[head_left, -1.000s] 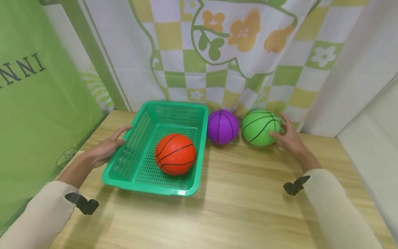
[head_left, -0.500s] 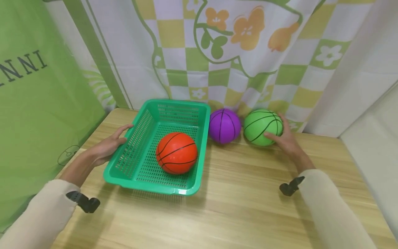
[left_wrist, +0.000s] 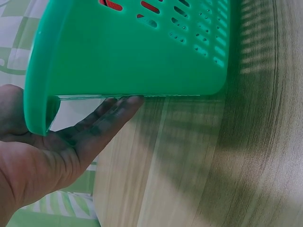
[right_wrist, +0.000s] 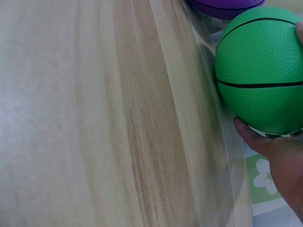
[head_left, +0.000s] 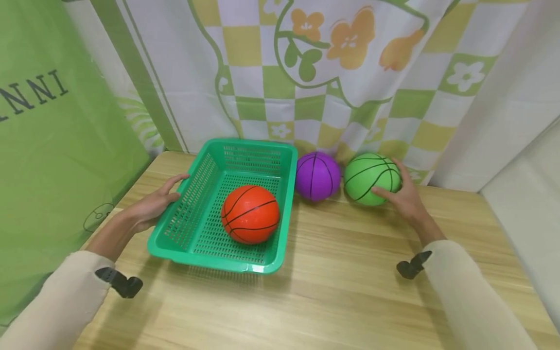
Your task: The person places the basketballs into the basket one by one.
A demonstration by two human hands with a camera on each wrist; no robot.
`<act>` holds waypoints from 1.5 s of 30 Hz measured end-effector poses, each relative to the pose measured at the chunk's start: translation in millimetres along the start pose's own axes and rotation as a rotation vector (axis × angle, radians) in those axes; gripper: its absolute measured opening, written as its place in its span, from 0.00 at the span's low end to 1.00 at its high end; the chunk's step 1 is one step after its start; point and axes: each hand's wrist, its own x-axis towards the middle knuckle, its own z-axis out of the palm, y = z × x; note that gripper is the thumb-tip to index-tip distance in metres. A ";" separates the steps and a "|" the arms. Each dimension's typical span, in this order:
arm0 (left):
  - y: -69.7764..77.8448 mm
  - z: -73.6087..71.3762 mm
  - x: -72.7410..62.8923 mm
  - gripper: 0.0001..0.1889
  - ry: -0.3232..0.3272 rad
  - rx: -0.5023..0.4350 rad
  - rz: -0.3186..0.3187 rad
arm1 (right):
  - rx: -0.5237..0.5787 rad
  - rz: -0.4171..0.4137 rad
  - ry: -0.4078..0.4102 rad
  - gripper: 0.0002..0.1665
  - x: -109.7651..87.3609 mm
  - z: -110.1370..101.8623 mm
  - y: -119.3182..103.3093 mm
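Observation:
A green plastic basket (head_left: 286, 228) with slotted walls stands on the left part of the table, holding a red-orange ball (head_left: 250, 215) with black basketball lines. My left hand (head_left: 153, 206) grips the basket's left rim; in the left wrist view its fingers (left_wrist: 111, 124) reach along the outside wall. At the table's back edge, my right hand (head_left: 407, 199) holds a green ball (head_left: 369, 177) from the right, thumb in front and fingers partly hidden behind. Between that ball and the basket sits a purple ball (head_left: 318, 176).
Behind the balls hangs a checked curtain (head_left: 280, 109) with flower prints. A green cloth (head_left: 65, 155) covers the left side, and a pale wall (head_left: 529, 155) borders the right. The wooden table (head_left: 341, 287) stretches toward me.
My right thumb has slid left across the front of the green ball, and the hand has closed around it. The basket, the other balls and my left hand keep their places.

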 end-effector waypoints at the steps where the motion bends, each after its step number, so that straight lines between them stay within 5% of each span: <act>1: -0.1 0.2 -0.2 0.33 -0.001 0.000 0.000 | 0.001 -0.003 0.004 0.62 -1.4 -0.1 -0.1; 31: 0.7 -0.4 2.9 0.33 0.009 0.022 -0.017 | -0.090 -0.044 -0.030 0.61 -49.1 -23.0 -44.6; 45: 3.3 1.6 2.7 0.32 0.012 0.019 -0.019 | -0.113 -0.143 -0.026 0.64 -44.4 -28.6 -74.9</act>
